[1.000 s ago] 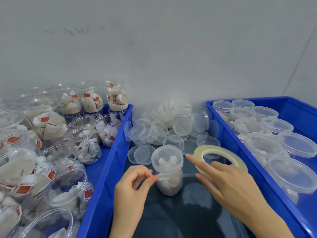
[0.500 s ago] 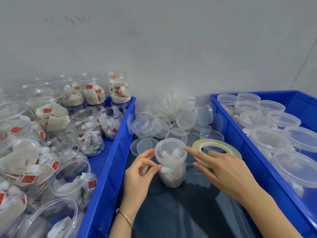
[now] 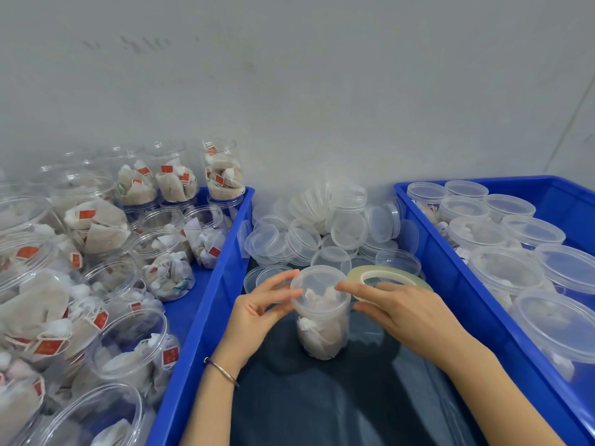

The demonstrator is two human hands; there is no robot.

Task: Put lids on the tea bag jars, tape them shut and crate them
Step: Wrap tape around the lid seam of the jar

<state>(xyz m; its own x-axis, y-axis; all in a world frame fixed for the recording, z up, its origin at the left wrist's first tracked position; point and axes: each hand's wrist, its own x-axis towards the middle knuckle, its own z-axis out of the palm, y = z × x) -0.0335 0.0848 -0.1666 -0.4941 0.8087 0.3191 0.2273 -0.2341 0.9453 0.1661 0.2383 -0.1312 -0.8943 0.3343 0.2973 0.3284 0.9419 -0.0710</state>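
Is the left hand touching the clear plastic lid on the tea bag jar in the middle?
Touching. The head view shows the left hand's thumb and fingers against the rim of the clear plastic lid on the tea bag jar.

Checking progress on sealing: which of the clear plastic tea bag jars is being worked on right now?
The lidded clear plastic jar standing alone on the dark surface between the two blue crates, with both hands' fingers at its lid rim; all other jars sit inside crates.

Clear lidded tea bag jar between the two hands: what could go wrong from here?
1. The clear lidded tea bag jar stands tall and narrow, touched only at its rim by the left hand; it may tip.
2. The pale ring-shaped tape roll in the right hand may stick unevenly.
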